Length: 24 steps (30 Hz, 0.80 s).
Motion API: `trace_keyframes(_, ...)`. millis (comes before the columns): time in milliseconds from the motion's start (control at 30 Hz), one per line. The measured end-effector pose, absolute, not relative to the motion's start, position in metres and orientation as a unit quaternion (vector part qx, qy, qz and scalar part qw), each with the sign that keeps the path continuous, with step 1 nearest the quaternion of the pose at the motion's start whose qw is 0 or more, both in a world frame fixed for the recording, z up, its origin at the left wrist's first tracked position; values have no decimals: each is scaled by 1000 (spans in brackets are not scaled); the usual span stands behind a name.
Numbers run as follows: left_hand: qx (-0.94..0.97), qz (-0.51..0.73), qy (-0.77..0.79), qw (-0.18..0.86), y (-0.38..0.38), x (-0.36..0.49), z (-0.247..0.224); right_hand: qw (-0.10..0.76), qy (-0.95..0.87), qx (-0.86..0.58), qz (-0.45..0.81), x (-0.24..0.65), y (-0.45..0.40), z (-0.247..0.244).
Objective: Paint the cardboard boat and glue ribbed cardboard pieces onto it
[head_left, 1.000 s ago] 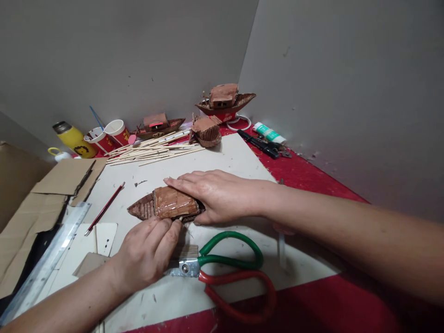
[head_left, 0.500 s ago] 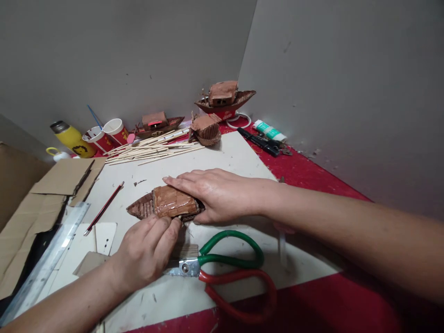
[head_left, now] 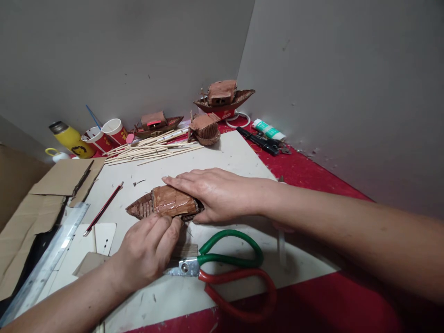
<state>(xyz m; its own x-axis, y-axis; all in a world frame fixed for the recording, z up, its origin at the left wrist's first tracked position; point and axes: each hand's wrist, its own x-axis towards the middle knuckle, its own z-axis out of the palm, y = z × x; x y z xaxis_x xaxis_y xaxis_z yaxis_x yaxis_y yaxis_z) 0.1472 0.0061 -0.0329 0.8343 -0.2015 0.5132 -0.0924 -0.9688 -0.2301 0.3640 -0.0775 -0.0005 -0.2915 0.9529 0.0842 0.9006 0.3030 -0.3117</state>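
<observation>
A brown cardboard model boat (head_left: 173, 200) with a glossy, ribbed roof lies on the white board, its pointed left end showing. My right hand (head_left: 222, 194) is wrapped round its right end, thumb side along the near edge and fingers over the far side. My left hand (head_left: 149, 247) has its fingers curled and pressed together at the near edge of the roof. Whatever those fingertips pinch is hidden. Just below, the scissors (head_left: 231, 268) with green and red handles lie beside my left hand, their blades partly covered by it.
Behind lie thin wooden sticks (head_left: 152, 148) and other model boats (head_left: 222, 97). Cups (head_left: 114, 132) and a yellow bottle (head_left: 71, 138) stand back left. Cardboard sheets (head_left: 45, 203), a clear ruler (head_left: 52, 259) and a pencil (head_left: 104, 208) lie left. Black pens (head_left: 258, 141) and a tube (head_left: 268, 129) lie back right.
Almost nothing differs. My left fingertips have shifted very slightly at the roof's near edge, while my right hand keeps its hold on the boat.
</observation>
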Motion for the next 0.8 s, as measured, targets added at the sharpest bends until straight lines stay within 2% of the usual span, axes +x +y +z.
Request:
trace_keyframes(300, -955, -286, 66, 39, 11, 143, -39, 137, -799, -576, 104, 364, -77, -1)
trace_keyframes(800, -951, -303, 55, 15, 10, 145, -39, 133, -798, -578, 106, 365, -77, -1)
